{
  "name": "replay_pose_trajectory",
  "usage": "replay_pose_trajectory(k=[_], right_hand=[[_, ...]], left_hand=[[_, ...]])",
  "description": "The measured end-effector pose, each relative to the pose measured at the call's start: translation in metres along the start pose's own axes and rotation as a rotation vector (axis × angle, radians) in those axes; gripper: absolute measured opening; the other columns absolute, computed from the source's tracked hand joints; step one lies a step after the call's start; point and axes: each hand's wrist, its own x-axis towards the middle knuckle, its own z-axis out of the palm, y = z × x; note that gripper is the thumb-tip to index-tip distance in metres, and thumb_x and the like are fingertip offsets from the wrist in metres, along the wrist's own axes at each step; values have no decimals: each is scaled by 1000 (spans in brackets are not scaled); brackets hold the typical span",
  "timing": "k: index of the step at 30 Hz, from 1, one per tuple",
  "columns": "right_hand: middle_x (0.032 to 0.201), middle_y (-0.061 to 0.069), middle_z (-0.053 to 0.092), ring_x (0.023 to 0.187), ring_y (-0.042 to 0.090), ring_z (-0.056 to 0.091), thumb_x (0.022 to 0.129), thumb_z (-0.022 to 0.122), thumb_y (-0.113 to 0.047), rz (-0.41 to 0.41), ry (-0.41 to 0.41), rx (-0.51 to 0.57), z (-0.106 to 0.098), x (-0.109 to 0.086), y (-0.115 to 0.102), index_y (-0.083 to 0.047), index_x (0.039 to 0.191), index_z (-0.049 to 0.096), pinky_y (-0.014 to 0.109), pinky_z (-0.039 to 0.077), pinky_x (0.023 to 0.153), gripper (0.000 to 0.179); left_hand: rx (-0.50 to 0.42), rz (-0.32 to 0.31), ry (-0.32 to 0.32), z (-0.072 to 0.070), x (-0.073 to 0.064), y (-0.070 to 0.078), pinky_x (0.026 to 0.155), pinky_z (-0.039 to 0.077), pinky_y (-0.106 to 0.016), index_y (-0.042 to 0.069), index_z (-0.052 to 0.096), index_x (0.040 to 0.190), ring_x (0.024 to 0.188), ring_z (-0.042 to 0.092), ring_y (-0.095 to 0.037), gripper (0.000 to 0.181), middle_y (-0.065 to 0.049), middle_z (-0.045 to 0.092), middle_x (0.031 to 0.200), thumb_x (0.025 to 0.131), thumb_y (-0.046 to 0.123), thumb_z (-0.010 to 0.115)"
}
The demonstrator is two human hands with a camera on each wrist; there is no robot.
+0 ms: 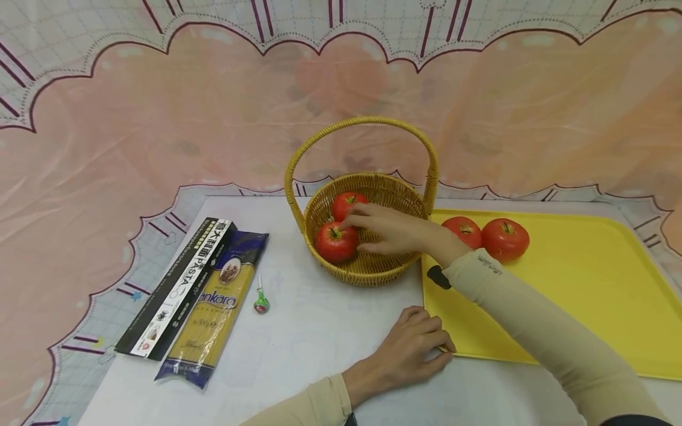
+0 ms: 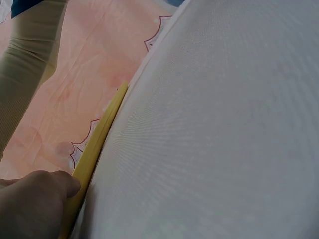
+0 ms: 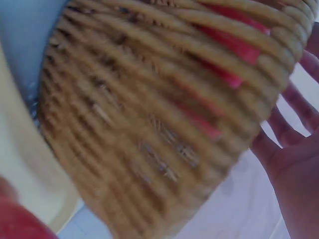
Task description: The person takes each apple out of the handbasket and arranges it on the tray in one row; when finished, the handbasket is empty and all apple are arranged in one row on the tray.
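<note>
"What lies on the white worktop (image 1: 319, 331)?"

"A wicker basket (image 1: 362, 276) under the right hand (image 1: 391, 229), a yellow tray (image 1: 586, 278) with its corner at the left hand (image 1: 407, 349)."

"And left of both hands?"

"A lollipop (image 1: 261, 304), then a pasta packet (image 1: 215, 307) beside a black-and-white box (image 1: 178, 284), perhaps slightly overlapping it."

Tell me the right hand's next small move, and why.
I'd probably lift the right hand clear of the basket: its fingers look loose beside the front tomato, another tomato sits behind that one, and two more tomatoes lie on the tray, whose near left corner the left hand grips.
</note>
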Motion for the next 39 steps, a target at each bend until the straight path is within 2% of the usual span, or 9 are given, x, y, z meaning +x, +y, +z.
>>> replay_pose_trajectory(k=[8, 18, 27, 34, 39], right_hand=[[140, 3, 39, 127, 21, 43, 88, 66, -24, 14, -67, 9, 5, 14, -4, -23, 134, 48, 40, 39, 106, 49], [141, 2, 38, 132, 21, 37, 87, 67, -28, -5, -149, -6, 11, 29, -4, -22, 138, 44, 42, 38, 107, 56], [148, 5, 30, 137, 31, 31, 87, 67, -32, 31, -255, -32, 14, 38, -8, -30, 140, 41, 55, 30, 109, 59], [142, 6, 32, 131, 31, 35, 86, 68, -35, 20, -250, -53, 14, 38, -9, -33, 134, 48, 56, 32, 107, 52], [137, 5, 32, 126, 31, 39, 84, 70, -37, 40, -261, -47, 13, 39, -11, -32, 129, 50, 53, 33, 106, 50]], left_hand=[[12, 8, 8, 1, -1, 0, 103, 33, -30, 31, 66, 88, 89, 47, -1, 3, 18, 49, 81, 88, 34, 64], [15, -3, -5, 1, -1, -1, 105, 33, -31, 32, 65, 89, 89, 46, 0, 3, 18, 48, 81, 89, 34, 63], [29, -2, -6, 0, -2, 1, 104, 33, -30, 32, 65, 88, 89, 46, 0, 3, 19, 49, 82, 88, 34, 63], [34, -5, -11, 1, -2, 1, 103, 33, -30, 32, 65, 88, 89, 46, 0, 4, 19, 50, 82, 89, 35, 62], [1, -27, -15, 2, -2, 1, 104, 33, -31, 30, 66, 87, 88, 47, -1, 3, 18, 51, 81, 88, 33, 64]])
